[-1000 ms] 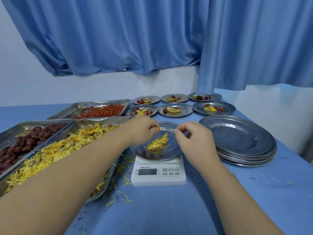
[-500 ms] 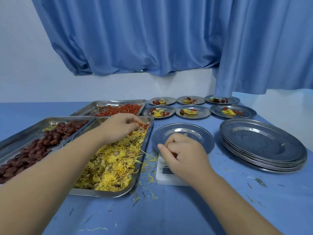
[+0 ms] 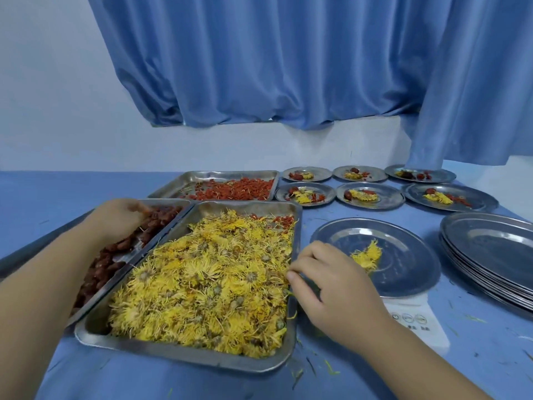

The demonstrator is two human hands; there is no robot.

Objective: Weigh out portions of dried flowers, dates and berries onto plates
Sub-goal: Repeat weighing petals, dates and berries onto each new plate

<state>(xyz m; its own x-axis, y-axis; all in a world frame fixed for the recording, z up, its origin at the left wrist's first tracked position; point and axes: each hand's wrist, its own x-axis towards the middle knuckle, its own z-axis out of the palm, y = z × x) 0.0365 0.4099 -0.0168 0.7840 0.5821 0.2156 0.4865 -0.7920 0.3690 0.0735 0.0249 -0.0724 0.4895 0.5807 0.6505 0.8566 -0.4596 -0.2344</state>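
Your left hand (image 3: 121,217) reaches into the dates tray (image 3: 170,202), fingers bent down among the dates (image 3: 115,255), which are dark red and wrinkled. I cannot tell whether its grip has closed on one. Your right hand (image 3: 331,287) sits at the right rim of the flower tray (image 3: 173,349), fingers curled, tips touching the dried flowers (image 3: 207,278). I cannot tell whether that grip holds any. The flowers are shaggy yellow heads with thin petals and greenish-brown centres, heaped across the tray. A small tuft (image 3: 367,255) lies on the plate (image 3: 409,241) atop the white scale (image 3: 415,319), just right of the tray. The berries (image 3: 236,191), small and orange-red, lie in the far tray (image 3: 178,183). Six filled plates (image 3: 386,202) stand behind on the counter (image 3: 57,192).
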